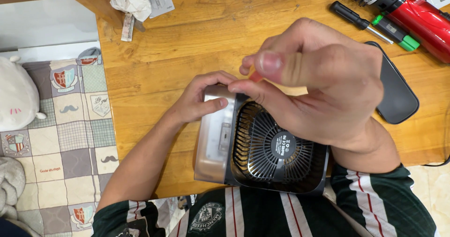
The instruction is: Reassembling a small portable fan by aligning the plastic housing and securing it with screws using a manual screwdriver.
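Presently the left hand (201,101) steadies the small fan (262,148) at the worktop (187,45) edge while the right hand (318,92) pinches an orange-tipped tool (256,77); a slip could mar the grille.

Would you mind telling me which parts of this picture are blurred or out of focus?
Head view: the right hand, close to the lens, is soft, its thumb most of all; the left hand, the black fan and the wooden table are sharp.

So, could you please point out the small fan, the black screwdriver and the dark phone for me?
small fan (276,148): head view, on the round hub of its black grille.
black screwdriver (349,14): head view, on its black handle.
dark phone (398,94): head view, on its flat back.
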